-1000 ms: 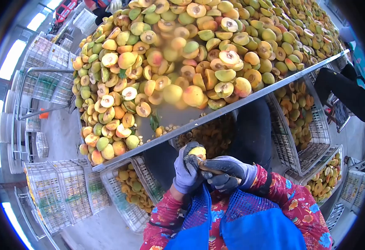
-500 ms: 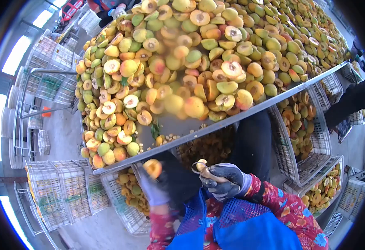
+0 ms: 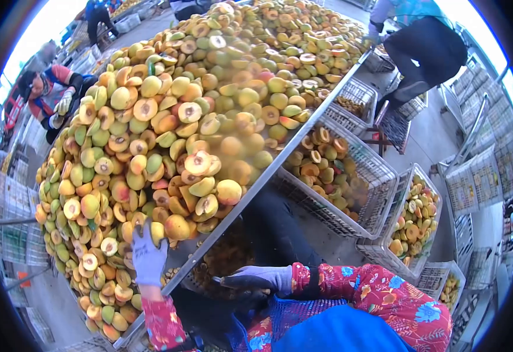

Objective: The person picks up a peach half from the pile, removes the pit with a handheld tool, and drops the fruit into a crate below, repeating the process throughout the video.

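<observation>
My left hand (image 3: 149, 255), in a pale purple glove, reaches over the tray's metal edge (image 3: 250, 193) and touches the near side of a heap of halved yellow, green and orange fruit (image 3: 119, 146). Its fingers are spread, with fruit under and beside the fingertips. Over my lap, my right hand (image 3: 262, 278) is closed, its glove dark at the fingers; what it grips is hidden. Small pits (image 3: 170, 273) lie on the tray just right of my left hand.
Crates of fruit (image 3: 327, 170) (image 3: 412, 226) stand at the right. Below the tray edge is a container of dark pieces (image 3: 224, 258). One person (image 3: 51, 97) works across the heap at the left, another (image 3: 423, 47) at the upper right. White crates (image 3: 473, 182) are stacked far right.
The view has swung right. My left hand has moved from below the tray edge onto the heap, and the fruit half it held is gone from it. The ringed tool in my right hand no longer shows.
</observation>
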Demonstrator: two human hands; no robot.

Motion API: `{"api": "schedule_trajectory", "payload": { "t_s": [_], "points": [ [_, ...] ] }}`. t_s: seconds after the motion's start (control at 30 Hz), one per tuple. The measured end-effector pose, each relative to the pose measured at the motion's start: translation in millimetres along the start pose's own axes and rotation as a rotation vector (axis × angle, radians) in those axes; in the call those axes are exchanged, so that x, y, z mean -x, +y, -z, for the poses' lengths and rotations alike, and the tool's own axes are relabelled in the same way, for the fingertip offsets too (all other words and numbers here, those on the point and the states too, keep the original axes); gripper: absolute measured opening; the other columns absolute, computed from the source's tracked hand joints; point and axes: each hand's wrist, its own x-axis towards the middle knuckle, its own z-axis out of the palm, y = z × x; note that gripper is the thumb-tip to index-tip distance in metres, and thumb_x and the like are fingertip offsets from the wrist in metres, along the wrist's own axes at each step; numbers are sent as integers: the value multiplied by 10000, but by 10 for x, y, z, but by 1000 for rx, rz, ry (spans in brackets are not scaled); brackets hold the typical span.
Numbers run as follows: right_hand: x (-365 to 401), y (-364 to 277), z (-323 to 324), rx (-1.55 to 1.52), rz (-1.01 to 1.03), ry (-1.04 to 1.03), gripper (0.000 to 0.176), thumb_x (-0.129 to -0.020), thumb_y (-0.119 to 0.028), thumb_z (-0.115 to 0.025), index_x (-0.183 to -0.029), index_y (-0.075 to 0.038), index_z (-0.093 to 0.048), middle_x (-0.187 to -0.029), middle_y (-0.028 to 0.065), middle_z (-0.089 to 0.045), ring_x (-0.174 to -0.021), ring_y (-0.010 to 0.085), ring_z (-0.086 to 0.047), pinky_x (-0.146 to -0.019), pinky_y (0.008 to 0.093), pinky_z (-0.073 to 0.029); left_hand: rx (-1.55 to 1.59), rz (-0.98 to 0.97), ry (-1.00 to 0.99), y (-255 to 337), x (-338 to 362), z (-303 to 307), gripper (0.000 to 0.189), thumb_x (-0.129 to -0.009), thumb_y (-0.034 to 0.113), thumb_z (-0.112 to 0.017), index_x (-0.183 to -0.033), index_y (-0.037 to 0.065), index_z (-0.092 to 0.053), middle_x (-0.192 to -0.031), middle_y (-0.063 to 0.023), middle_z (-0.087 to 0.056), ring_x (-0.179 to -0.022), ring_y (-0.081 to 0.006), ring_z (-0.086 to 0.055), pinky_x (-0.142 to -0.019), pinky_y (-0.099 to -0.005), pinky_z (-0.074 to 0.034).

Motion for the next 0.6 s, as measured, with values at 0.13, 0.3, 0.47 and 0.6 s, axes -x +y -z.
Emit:
{"api": "schedule_trajectory", "payload": {
  "t_s": [0.13,0.3,0.47,0.6],
  "points": [
    [31,148,135,326,400,60,356,-1007,-446,-484,-1015,-109,-599,-656,-37,-502,-536,64,-432,-518,245,-374,172,30,-71,-45,-114,-27,689,-751,231,-709,-1366,70,-444,-1271,-272,-479,-1170,-447,-487,-976,-488,-438],
    [37,-302,-77,295,-64,149,337,-1023,-387,-464,-1067,-75,-582,-685,48,-553,-550,131,-496,-513,328,-420,1953,370,-141,-19,577,82,608,-837,268,-593,-1379,32,-450,-1319,-185,-532,-1215,-327,-521,-1054,-486,-424],
    [-103,-609,-401,837,34,209,223,-997,-250,-520,-1007,-27,-515,-688,179,-595,-545,340,-610,-481,418,-433,2699,539,-228,420,986,186,592,-921,412,-558,-1365,34,-458,-1375,-282,-468,-1298,-461,-425,-1066,-587,-389],
    [-116,-620,-569,1093,174,229,198,-975,-173,-528,-1050,8,-498,-634,226,-550,-589,418,-592,-483,480,-397,2469,418,-197,663,1094,109,580,-948,559,-491,-1270,76,-499,-1247,-301,-547,-1207,-492,-502,-1033,-596,-420]
  ]
}}
